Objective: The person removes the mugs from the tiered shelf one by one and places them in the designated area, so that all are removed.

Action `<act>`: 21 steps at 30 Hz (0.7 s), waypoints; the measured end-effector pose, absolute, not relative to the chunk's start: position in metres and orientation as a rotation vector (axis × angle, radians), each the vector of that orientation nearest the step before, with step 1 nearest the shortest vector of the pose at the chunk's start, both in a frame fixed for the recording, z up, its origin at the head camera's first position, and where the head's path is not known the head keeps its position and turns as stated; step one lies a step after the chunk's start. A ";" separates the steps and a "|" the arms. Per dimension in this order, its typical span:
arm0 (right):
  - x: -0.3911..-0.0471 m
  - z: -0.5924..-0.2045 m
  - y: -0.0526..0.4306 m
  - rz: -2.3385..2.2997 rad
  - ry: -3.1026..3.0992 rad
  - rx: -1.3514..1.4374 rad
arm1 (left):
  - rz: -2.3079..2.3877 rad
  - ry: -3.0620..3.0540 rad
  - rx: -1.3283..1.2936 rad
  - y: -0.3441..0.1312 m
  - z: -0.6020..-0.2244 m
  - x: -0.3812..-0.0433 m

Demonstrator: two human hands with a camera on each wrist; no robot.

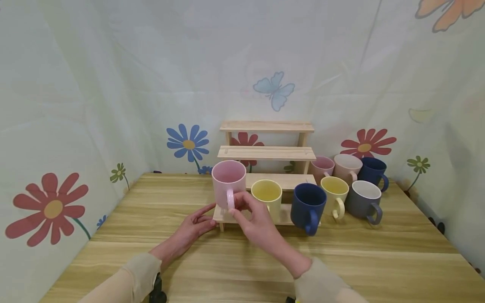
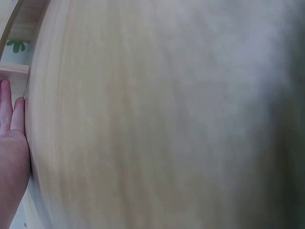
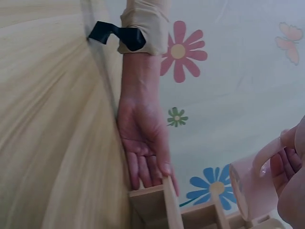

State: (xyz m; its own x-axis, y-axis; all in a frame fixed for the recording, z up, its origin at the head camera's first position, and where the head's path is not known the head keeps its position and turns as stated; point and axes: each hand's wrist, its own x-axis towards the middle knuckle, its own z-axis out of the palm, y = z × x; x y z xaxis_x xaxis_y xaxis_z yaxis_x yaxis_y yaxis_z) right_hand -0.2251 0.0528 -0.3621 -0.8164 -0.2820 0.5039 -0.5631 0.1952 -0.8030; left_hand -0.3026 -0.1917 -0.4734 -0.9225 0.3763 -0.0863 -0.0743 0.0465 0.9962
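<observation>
My right hand (image 1: 259,221) pinches the handle of a pink mug (image 1: 227,181) between thumb and fingers. The mug stands upright over the left end of the lowest board of a stepped wooden rack (image 1: 282,182). Beside that end, my left hand (image 1: 187,231) touches the rack with fairly straight fingers. Seen from the right wrist, the left thumb lies along the board edge, and the fingers (image 3: 144,169) reach the end support. A yellow mug (image 1: 267,191) and a dark blue mug (image 1: 308,202) are on the lowest board, right of the pink one.
Several more mugs crowd the table at the rack's right: a yellow mug (image 1: 333,189), a grey mug (image 1: 363,200), a blue mug (image 1: 371,170) and two pink ones behind. A flowered curtain (image 1: 113,84) hangs behind the wooden table (image 1: 125,244).
</observation>
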 end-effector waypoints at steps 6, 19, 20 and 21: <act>-0.221 -0.345 0.064 1.666 -2.172 0.827 | 1.947 1.983 0.322 -0.192 -0.475 -0.303; -0.212 -0.311 0.109 1.542 -2.066 0.812 | 1.951 1.971 0.363 -0.192 -0.477 -0.304; -0.212 -0.310 0.113 1.537 -2.061 0.807 | 1.958 1.963 0.365 -0.192 -0.477 -0.305; -0.211 -0.309 0.118 1.531 -2.057 0.800 | 1.961 1.957 0.379 -0.192 -0.477 -0.305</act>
State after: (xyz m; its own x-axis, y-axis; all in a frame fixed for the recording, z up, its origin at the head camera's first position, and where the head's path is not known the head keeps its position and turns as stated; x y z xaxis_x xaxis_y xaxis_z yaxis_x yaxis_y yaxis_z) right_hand -0.2108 0.1177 -0.3086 -0.7298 -0.1825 0.6588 -0.6835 0.2150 -0.6976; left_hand -0.3049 -0.1922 -0.4773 -0.9052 0.4216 -0.0530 -0.0538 0.0099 0.9985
